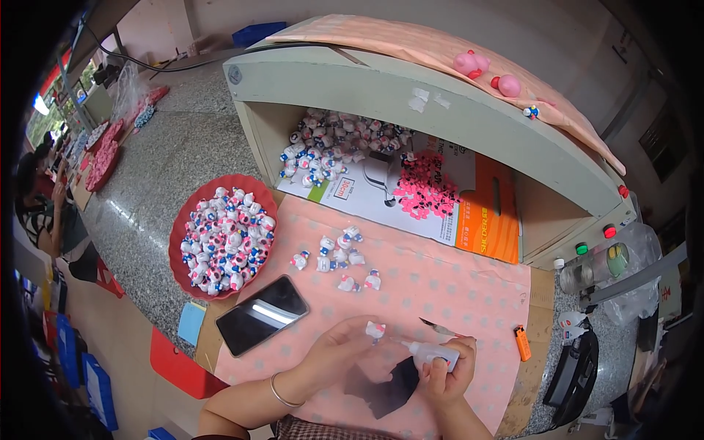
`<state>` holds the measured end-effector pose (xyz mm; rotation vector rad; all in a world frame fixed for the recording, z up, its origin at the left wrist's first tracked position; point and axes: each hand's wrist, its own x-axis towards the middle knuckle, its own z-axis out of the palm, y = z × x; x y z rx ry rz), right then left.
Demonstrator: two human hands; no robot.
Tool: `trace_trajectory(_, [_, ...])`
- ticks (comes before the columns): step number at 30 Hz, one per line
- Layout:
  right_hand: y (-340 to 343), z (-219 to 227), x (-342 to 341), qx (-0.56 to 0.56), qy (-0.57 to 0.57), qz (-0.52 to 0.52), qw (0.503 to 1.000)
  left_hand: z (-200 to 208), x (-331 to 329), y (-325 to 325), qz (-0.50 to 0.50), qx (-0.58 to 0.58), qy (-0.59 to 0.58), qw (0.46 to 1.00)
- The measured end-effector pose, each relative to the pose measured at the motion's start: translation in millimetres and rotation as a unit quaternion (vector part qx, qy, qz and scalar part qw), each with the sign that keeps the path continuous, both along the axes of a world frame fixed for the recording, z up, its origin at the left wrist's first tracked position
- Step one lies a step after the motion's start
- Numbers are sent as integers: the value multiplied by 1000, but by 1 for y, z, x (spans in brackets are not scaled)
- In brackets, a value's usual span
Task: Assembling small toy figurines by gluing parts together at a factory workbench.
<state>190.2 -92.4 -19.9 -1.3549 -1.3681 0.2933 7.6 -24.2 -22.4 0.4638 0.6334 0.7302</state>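
Note:
My left hand (343, 350) pinches a small white figurine (375, 329) with pink and blue parts. Wrapped in my right hand (453, 374) is a small white squeeze bottle (433, 355), its thin nozzle pointing left toward the figurine. Whether the nozzle touches it I cannot tell. Below both hands, a dark, irregular sheet (392, 390) lies on the pink patterned cloth (477, 293). Just beyond the bottle rests a thin pointed tool (438, 327). Several loose figurines (341, 253) stand and lie farther off on the cloth.
A red bowl (176, 246) full of figurines stands left, near a black phone (262, 315). The pale green shelf box (323, 81) at the back holds more figurines (345, 136) and a pile of pink pieces (425, 183). An orange lighter (522, 343) lies right.

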Motion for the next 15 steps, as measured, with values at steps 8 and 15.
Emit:
trace_trajectory(8, [-4, -10, 1, -36, 46, 8, 998, -1, 1, 0, 2, -5, -4, 1000])
trace_trajectory(15, [0, -11, -3, -30, 53, 12, 998, -2, -3, 0, -12, 9, 4, 1000])
